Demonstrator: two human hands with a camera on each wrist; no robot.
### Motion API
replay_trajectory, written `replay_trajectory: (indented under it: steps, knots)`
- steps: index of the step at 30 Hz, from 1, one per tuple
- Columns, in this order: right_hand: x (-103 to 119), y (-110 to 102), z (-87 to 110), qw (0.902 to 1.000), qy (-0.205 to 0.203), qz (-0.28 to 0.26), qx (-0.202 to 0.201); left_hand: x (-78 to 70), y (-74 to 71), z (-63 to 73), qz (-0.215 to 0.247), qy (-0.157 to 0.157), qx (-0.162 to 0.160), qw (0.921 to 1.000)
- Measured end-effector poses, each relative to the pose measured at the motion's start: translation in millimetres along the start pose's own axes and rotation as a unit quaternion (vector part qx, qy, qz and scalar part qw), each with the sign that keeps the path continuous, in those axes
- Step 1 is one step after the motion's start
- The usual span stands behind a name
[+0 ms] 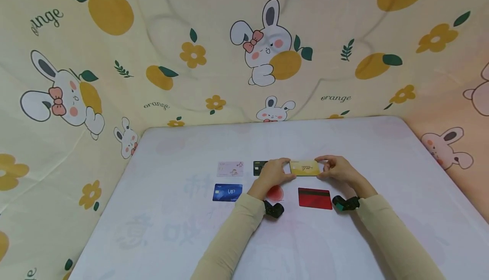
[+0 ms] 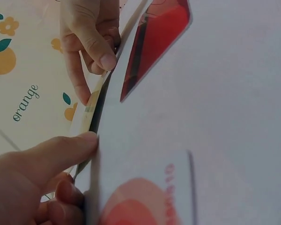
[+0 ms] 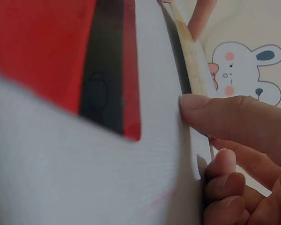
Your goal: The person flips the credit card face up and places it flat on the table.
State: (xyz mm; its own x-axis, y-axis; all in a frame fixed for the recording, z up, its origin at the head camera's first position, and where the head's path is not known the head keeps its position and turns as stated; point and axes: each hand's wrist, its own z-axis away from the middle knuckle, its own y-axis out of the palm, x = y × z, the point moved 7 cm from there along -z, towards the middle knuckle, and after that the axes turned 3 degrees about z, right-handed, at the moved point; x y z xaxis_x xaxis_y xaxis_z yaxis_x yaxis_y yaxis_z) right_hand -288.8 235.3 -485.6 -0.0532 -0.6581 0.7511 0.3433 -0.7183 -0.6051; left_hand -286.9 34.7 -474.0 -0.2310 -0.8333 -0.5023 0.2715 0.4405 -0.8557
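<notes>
Between my two hands is a gold card (image 1: 304,168), printed face up, with a dark shadow along its near edge in both wrist views. My left hand (image 1: 272,173) pinches its left end, thumb at the near corner and a finger at the far one. At the opposite end my right hand (image 1: 339,170) grips it the same way, thumb (image 3: 196,105) on the near corner. A black card (image 1: 258,168) lies partly hidden behind the left hand. Under the left wrist a white card with red circles (image 2: 136,201) shows in part.
In front of the right hand lies a red card (image 1: 315,199) with a black stripe. To the left are a pale pink card (image 1: 230,169) and a blue VIP card (image 1: 227,192). The white table (image 1: 164,161) meets a patterned cloth (image 1: 214,12) at its back edge.
</notes>
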Motion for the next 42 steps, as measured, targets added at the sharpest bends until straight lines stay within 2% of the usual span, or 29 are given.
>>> replay_trajectory:
  steps: [6,13,21,31,34,42]
  knots:
    - [-0.3,-0.1,-2.5,0.9996,0.021,0.015,0.008,1.0,0.3,-2.2,0.003,0.003,0.002,1.0000]
    - [5.0,1.2,-4.5,0.9998,0.015,0.010,0.013,7.1,1.2,-3.6,0.024,-0.014,-0.003,0.9996]
    - [1.0,-1.0,-1.9,0.9997,0.011,0.022,0.002,0.0,-0.7,1.2,0.023,0.001,-0.006,0.9997]
    - [4.3,-1.8,8.8,0.9993,-0.036,0.001,-0.015,-7.4,-1.5,8.6,-0.029,0.030,-0.029,0.9987]
    - [6.4,-3.4,13.4,0.9990,-0.041,0.014,-0.009,-8.1,0.7,9.7,-0.024,0.037,-0.017,0.9989]
    - [3.8,-3.1,31.2,0.9987,-0.039,0.026,0.018,-19.3,8.3,21.1,0.010,0.085,0.038,0.9956]
